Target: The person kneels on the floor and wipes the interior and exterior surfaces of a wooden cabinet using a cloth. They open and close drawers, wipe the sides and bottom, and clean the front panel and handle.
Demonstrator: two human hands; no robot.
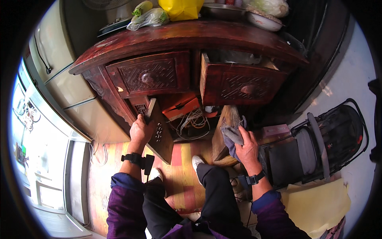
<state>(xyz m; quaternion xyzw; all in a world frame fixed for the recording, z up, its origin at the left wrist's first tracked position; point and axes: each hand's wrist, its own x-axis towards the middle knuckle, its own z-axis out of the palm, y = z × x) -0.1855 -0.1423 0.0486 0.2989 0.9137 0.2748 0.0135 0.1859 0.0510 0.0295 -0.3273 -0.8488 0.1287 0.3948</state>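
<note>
A carved red-brown wooden cabinet (191, 33) stands before me with both lower doors swung outward. My left hand (141, 130) grips the upper edge of the left door (161, 143). In my right hand (247, 145) is a bunched grey-purple cloth (232, 136), which lies against the right door (220, 143). Above that door, the right drawer (244, 86) is pulled out, with clear plastic in it; the left drawer (147, 76) is closed. Inside the cupboard are an orange box (182, 109) and a tangle of pale cables (194, 121).
On the cabinet top are a yellow bag (182, 9), bagged vegetables (152, 18) and an enamel bowl (264, 22). A folded stroller (313, 143) and a pink box (276, 130) stand at right. A tall pale appliance (80, 98) is at left.
</note>
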